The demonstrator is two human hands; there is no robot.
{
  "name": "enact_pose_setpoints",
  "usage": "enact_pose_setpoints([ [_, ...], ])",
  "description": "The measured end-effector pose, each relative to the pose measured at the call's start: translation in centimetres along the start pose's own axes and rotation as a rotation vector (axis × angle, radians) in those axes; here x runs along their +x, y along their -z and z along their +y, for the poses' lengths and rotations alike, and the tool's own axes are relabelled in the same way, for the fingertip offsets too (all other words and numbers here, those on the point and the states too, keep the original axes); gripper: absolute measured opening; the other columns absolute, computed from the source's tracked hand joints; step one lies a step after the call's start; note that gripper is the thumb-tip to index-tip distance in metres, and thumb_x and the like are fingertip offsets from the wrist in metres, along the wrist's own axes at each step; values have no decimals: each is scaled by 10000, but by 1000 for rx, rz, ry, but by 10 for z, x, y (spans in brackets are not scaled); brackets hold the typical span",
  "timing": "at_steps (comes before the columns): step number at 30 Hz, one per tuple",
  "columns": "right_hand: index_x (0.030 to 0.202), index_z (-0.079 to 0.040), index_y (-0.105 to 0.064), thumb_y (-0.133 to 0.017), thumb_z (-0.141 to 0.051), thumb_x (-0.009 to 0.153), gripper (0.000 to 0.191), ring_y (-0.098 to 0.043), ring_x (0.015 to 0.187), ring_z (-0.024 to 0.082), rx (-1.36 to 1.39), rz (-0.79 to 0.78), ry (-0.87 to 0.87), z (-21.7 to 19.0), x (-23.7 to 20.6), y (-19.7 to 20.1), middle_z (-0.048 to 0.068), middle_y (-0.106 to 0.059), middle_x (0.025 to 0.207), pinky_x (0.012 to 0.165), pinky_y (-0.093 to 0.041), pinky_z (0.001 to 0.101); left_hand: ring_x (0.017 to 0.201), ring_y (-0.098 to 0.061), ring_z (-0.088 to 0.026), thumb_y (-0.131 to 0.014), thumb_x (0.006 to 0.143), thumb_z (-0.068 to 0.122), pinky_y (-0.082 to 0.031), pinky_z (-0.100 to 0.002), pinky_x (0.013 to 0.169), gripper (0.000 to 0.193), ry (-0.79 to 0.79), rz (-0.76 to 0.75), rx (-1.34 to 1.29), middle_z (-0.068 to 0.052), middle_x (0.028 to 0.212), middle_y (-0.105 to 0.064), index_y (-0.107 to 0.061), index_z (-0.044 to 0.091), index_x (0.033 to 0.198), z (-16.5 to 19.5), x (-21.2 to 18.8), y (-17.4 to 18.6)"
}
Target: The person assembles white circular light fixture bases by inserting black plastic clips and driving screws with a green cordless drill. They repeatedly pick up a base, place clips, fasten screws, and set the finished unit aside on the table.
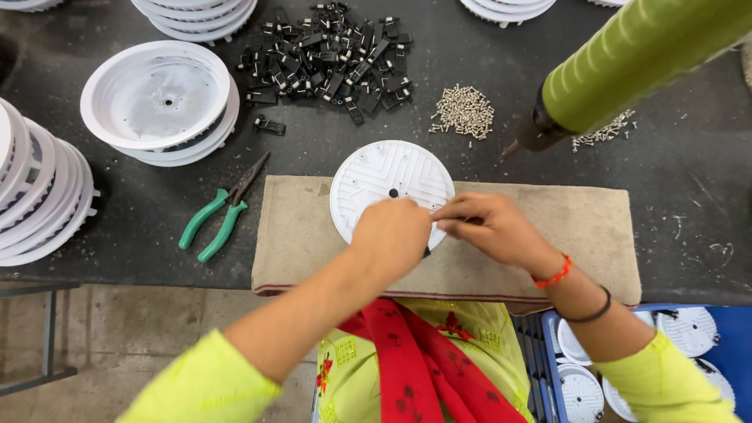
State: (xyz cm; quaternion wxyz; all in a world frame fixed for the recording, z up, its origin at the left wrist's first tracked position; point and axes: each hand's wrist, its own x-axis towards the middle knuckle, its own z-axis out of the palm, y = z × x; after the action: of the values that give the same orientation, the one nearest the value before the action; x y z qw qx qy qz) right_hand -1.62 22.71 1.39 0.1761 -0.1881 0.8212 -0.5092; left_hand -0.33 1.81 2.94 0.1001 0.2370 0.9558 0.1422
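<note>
The left hand [395, 231] presses the white disc [384, 184] flat on the cloth pad [548, 227], steadying it while the right hand [489, 227] pinches something small at its four o'clock edge.

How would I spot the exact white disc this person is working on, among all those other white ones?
Find the tan cloth mat at the near edge of the dark table. On its far left part lies one flat white disc, ribbed side up, with both hands, left and right, on its near edge. Unlike the others, which sit in stacks or in the blue crate, it lies alone.
</note>
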Motion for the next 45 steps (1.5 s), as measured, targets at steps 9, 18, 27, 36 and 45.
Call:
enact_pose_setpoints([
  [9, 870, -111, -834, -853, -285, 708, 239, -733, 718, 172, -416, -295, -299, -32, 52, 10, 59, -794, 776, 712, -564, 316, 844, -661, -292, -717, 861, 193, -557, -432, 687, 147, -66, 360, -211, -101, 887, -640, -731, 47, 860, 2, -41, -17],
  [18, 931, -55, -797, -765, -136, 805, 153, -706, 745, 127, -145, -119, -83, 10, 37, 29, 66, -782, 819, 706, -571, 296, 814, -677, -295, -724, 852, 213, -556, -442, 686, 151, -76, 318, -206, -96, 860, -655, -732, 65, 824, 1, -36, -17],
  [27, 1041, -59, -782, -777, -138, 885, 176, -708, 890, 260, -636, 313, 221, 50, 58, 78, 112, -746, 1023, 786, -561, 360, 836, -693, -316, -719, 847, 235, -553, -456, 667, 164, -84, 300, -175, -115, 878, -678, -728, 73, 822, 0, -4, -19],
  [36, 991, -39, -739, -708, -90, 939, 80, -699, 879, 279, -632, 304, 250, 33, 56, 59, 102, -724, 975, 789, -561, 361, 853, -698, -307, -711, 856, 237, -559, -444, 674, 163, -64, 286, -196, -114, 899, -681, -733, 75, 845, 3, -8, -19],
  [45, 990, -36, -739, -714, -21, 870, 124, -723, 834, 188, -288, -26, 309, -6, 9, 22, 72, -734, 972, 752, -576, 308, 911, -707, -290, -652, 857, 172, -578, -453, 696, 138, -32, 314, -206, -101, 946, -701, -754, 86, 889, 8, -3, -25],
])
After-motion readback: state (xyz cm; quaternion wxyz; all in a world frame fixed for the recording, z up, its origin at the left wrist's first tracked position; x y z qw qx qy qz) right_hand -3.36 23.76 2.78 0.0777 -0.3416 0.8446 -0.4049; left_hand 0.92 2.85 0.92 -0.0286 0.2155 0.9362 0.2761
